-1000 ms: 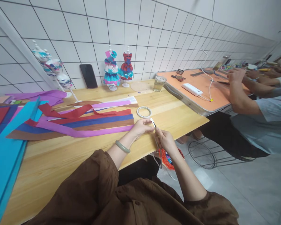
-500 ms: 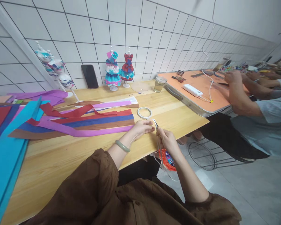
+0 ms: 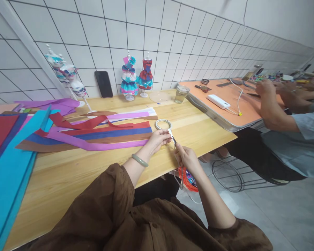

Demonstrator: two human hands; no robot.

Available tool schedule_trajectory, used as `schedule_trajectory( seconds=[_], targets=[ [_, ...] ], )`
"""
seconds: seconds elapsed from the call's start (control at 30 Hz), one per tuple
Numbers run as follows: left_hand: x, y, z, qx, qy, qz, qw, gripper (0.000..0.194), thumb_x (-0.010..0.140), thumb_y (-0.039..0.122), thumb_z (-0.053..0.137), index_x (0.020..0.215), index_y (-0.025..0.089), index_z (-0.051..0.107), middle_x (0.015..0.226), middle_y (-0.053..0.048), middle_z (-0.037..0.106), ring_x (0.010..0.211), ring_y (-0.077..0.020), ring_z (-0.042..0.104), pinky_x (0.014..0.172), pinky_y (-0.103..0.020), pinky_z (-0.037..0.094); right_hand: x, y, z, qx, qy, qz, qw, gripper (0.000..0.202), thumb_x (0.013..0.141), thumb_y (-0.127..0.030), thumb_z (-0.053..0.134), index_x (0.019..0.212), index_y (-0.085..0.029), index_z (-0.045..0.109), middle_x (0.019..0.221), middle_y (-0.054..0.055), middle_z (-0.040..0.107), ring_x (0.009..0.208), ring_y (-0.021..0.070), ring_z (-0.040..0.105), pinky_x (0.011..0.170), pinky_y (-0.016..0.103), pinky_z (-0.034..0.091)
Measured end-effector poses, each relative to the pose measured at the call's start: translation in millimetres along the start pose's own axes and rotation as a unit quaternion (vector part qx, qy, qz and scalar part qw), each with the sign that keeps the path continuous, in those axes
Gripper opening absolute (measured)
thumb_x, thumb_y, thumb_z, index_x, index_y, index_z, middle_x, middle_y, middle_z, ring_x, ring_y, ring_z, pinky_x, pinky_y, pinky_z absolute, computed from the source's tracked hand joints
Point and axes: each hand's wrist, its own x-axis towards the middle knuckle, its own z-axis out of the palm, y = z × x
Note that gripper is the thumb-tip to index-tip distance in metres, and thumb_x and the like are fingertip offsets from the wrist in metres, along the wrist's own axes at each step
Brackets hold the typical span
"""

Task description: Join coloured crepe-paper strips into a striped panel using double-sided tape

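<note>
My left hand [image 3: 159, 139], with a green bangle [image 3: 139, 160] at its wrist, pinches a small white piece [image 3: 170, 132] between its fingertips. Its fingers are closed on the piece, near the tape roll [image 3: 163, 124] lying flat on the table. My right hand [image 3: 186, 155] is closed round scissors [image 3: 174, 140] whose blades point up and left, right beside the white piece. A thin pale strip hangs below my right hand. Left of my hands lie fabric strips in red [image 3: 143, 125], blue [image 3: 136, 132], brown and purple [image 3: 94, 145].
Wooden table [image 3: 68, 181]; blue fabric [image 3: 13, 167] at far left. Along the wall: dressed mini mannequins [image 3: 129, 82], a phone [image 3: 104, 84], a lidded cup [image 3: 181, 94]. An orange table [image 3: 225, 101] and another person's arm [image 3: 269, 108] are at right. A red bag [image 3: 189, 180] hangs below the edge.
My left fingertips have closed on the white piece, which now shows between them and the scissor tips. The whole view has shifted slightly, with the tables appearing a little further right.
</note>
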Motion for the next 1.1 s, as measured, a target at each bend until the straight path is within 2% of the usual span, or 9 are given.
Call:
schedule_trajectory(
  seconds=[0.57,0.77,0.97,1.1],
  targets=[
    [3,-1,-2.6,-0.003,0.006,0.004,1.000,0.031,0.060,-0.004,0.066,0.086,0.012,0.060,0.074,-0.002,0.061,0.066,-0.0086,0.058,0.071,-0.028,0.045,5,5,1,-0.010,0.009,0.003,1.000,0.048,0.082,-0.060,0.033,0.064,-0.018,0.049,0.032,-0.006,0.040,0.024,0.0093,0.038,0.030,0.021,0.030],
    [0,0,0.2,0.002,0.015,-0.001,1.000,0.031,0.059,-0.004,0.066,0.085,0.011,0.060,0.075,-0.002,0.062,0.065,-0.0088,0.058,0.072,-0.028,0.045,1,3,1,0.050,-0.027,0.014,0.998,0.047,0.084,-0.056,0.031,0.067,-0.017,0.049,0.034,-0.007,0.040,0.023,0.0076,0.036,0.030,0.019,0.027],
    [0,2,-0.8,-0.004,0.026,0.001,1.000,0.030,0.061,-0.004,0.064,0.086,0.011,0.060,0.076,-0.002,0.061,0.066,-0.0084,0.058,0.070,-0.026,0.045,-1,4,1,0.034,-0.017,0.033,0.999,0.046,0.082,-0.056,0.034,0.068,-0.016,0.050,0.035,-0.007,0.041,0.024,0.0083,0.038,0.029,0.020,0.027],
    [0,2,-2.5,-0.006,0.021,-0.002,1.000,0.031,0.061,-0.004,0.064,0.087,0.012,0.060,0.076,-0.002,0.062,0.067,-0.0090,0.058,0.070,-0.026,0.045,-7,6,-3,0.045,-0.034,0.033,0.998,0.046,0.082,-0.057,0.033,0.070,-0.017,0.051,0.036,-0.007,0.042,0.025,0.0085,0.037,0.030,0.020,0.027]
  ],
)
